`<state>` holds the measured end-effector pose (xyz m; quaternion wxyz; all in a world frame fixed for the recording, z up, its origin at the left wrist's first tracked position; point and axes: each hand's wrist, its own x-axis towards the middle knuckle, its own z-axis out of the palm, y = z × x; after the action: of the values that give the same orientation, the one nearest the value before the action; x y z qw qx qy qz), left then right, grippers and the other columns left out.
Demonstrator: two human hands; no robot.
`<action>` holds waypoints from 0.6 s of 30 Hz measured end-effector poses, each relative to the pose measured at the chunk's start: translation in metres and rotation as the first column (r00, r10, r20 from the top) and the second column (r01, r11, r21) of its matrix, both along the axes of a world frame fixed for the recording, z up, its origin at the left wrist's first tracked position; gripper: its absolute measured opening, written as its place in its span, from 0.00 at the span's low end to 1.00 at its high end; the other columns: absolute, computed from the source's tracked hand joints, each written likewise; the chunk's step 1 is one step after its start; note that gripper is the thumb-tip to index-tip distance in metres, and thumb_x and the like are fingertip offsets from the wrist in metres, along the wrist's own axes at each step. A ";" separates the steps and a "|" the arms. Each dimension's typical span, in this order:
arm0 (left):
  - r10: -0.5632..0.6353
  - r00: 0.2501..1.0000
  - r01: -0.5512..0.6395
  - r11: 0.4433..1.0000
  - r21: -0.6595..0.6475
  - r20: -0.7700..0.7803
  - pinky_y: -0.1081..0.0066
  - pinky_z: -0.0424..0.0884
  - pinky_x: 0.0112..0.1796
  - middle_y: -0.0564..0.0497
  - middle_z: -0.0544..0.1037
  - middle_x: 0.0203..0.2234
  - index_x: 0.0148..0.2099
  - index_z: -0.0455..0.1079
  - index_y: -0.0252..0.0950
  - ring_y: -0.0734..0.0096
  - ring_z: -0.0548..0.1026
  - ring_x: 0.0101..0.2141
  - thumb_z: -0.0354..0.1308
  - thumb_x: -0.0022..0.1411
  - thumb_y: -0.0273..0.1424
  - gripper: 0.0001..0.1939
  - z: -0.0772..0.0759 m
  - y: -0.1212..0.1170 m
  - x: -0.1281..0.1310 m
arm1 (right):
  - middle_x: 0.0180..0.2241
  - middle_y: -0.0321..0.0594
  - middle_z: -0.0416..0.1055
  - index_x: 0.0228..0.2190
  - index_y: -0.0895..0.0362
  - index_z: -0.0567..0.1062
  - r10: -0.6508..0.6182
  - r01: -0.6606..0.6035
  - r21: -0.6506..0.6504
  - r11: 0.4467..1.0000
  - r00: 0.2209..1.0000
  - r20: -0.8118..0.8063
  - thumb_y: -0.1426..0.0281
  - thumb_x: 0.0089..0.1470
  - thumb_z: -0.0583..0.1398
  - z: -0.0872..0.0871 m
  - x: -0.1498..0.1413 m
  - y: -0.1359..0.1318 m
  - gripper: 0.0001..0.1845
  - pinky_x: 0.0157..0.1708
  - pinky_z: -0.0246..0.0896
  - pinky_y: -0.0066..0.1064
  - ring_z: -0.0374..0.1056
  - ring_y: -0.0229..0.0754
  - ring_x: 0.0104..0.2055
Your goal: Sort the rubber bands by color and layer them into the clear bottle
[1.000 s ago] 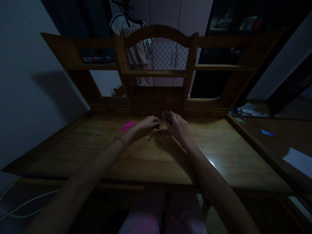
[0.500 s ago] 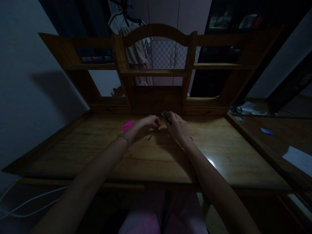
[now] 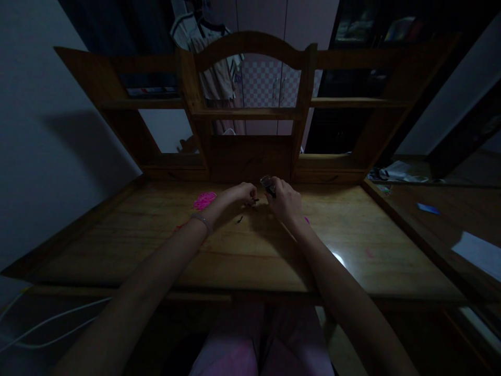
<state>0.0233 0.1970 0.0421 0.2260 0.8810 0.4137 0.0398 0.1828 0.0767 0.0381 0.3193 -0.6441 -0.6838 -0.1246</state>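
Observation:
My left hand (image 3: 245,193) is low over the wooden desk, its fingers pinched together at a small dark reddish piece (image 3: 255,200) too small to name. Held in my right hand (image 3: 286,201) is a small clear container (image 3: 267,181), tilted, with something dark inside. The two hands are a short gap apart. Just in front of my left hand a small dark strip (image 3: 240,220) lies on the desktop. Beyond my left wrist sits a pile of bright pink bands or strings (image 3: 204,200). A bit of pink (image 3: 307,220) shows beside my right wrist.
The wooden desk (image 3: 242,266) has a shelf unit (image 3: 250,114) along its back. Something red (image 3: 180,226) lies partly behind my left forearm. To the right, a lower surface holds a blue card (image 3: 428,209) and a white paper (image 3: 479,253). White cables (image 3: 55,324) hang at lower left.
My left fingers have shifted slightly, and more small dark pieces show beneath them. My right hand stays nearly still with the container. The view has tilted a little.

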 end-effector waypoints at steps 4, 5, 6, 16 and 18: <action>-0.017 0.999 0.017 1.000 0.012 0.031 0.76 0.63 0.27 0.51 0.76 0.26 0.33 0.72 0.33 0.73 0.71 0.26 0.60 0.45 0.25 0.09 0.002 -0.003 -0.004 | 0.46 0.49 0.72 0.52 0.58 0.65 0.013 -0.013 0.007 1.000 1.000 0.009 0.67 0.59 0.56 0.000 0.001 0.000 0.20 0.37 0.59 0.34 0.68 0.50 0.46; -0.024 0.999 0.024 1.000 0.009 0.040 0.77 0.63 0.27 0.51 0.76 0.27 0.33 0.72 0.33 0.73 0.71 0.27 0.60 0.45 0.26 0.09 0.002 -0.002 -0.006 | 0.46 0.49 0.72 0.52 0.58 0.65 0.015 -0.015 0.010 1.000 1.000 0.012 0.67 0.59 0.56 0.000 0.001 0.000 0.20 0.37 0.59 0.34 0.68 0.50 0.46; -0.031 0.998 0.031 1.000 0.004 0.048 0.77 0.63 0.27 0.51 0.76 0.27 0.34 0.72 0.33 0.73 0.71 0.27 0.60 0.45 0.26 0.09 0.001 -0.001 -0.008 | 0.46 0.49 0.72 0.52 0.58 0.65 0.015 -0.015 0.013 1.000 1.000 0.014 0.67 0.59 0.56 0.000 0.001 0.000 0.20 0.37 0.59 0.34 0.68 0.50 0.46; -0.075 0.993 0.081 0.995 -0.058 0.095 0.75 0.67 0.30 0.49 0.78 0.27 0.36 0.74 0.33 0.71 0.72 0.27 0.58 0.46 0.26 0.11 -0.003 0.008 -0.005 | 0.46 0.51 0.72 0.51 0.58 0.66 0.025 -0.025 -0.012 1.000 1.000 0.009 0.67 0.61 0.54 0.000 -0.001 0.001 0.18 0.37 0.58 0.35 0.67 0.50 0.46; -0.097 0.991 0.105 0.991 -0.078 0.093 0.75 0.68 0.32 0.50 0.78 0.27 0.37 0.74 0.33 0.71 0.73 0.28 0.59 0.47 0.26 0.12 0.000 0.007 -0.002 | 0.45 0.51 0.72 0.51 0.59 0.66 0.035 -0.035 -0.005 0.999 0.999 0.005 0.66 0.61 0.53 0.000 -0.001 0.001 0.18 0.37 0.58 0.34 0.67 0.50 0.45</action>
<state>0.0208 0.2038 0.0421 0.2820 0.8881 0.3594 0.0503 0.1820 0.0778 0.0380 0.3180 -0.6324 -0.6962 -0.1190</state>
